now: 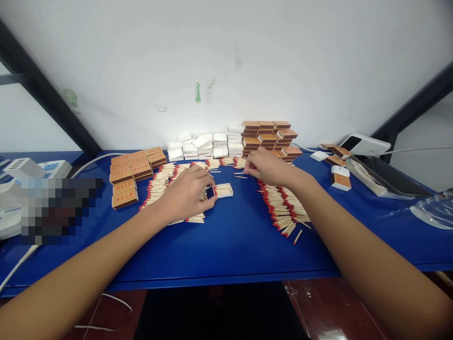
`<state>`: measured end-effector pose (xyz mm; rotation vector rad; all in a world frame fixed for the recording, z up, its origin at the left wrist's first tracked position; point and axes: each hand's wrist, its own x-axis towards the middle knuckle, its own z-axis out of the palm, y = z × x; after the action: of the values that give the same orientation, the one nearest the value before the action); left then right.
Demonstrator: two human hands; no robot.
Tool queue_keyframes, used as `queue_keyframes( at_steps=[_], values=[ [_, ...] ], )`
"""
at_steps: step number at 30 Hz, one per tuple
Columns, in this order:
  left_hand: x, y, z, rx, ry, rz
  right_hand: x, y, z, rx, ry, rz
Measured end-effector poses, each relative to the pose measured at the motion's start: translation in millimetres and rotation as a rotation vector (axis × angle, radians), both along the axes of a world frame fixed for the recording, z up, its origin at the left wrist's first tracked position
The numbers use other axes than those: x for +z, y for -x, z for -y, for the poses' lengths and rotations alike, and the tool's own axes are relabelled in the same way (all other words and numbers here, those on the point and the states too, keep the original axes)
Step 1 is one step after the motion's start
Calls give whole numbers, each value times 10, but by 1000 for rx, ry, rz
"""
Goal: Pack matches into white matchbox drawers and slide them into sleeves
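My left hand (186, 191) rests on the blue table (230, 241), fingers curled around the end of a small white matchbox tray (223, 190) that holds red-tipped matches. My right hand (267, 167) reaches further back, its fingers pinched at loose matches (240, 176) lying near the rows. Long rows of red-tipped matches lie on both sides: one row (159, 184) behind my left hand, another row (283, 208) under my right wrist.
Orange-brown matchboxes (132, 172) are laid out at the left, and more are stacked (269, 137) at the back. White inner trays (205, 146) are piled by the wall. Power strips (31, 170) sit far left; a phone (364, 144) and loose boxes (339, 179) lie at the right.
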<state>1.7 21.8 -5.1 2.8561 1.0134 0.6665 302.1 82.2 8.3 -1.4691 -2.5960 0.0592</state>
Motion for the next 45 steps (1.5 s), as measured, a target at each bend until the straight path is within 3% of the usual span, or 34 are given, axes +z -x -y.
queue_keyframes(
  at_steps=[10,16,21,28,34,40,45],
  values=[
    [1,-4,4,9,10,-3,15,62,112,37,69,-43],
    [-7,-2,-10,6,6,-11,28,143,209,51,15,-69],
    [-14,-8,-10,9,-1,-9,93,338,426,157,0,-237],
    [1,-18,-4,0,-4,-19,26,540,588,253,32,-210],
    [-3,-17,0,7,-9,-19,21,485,534,248,-10,-224],
    [13,-33,22,-5,-13,-1,-155,493,346,155,-126,-166],
    [27,-38,31,-18,-8,-11,-234,567,260,232,-57,-151]
  ],
)
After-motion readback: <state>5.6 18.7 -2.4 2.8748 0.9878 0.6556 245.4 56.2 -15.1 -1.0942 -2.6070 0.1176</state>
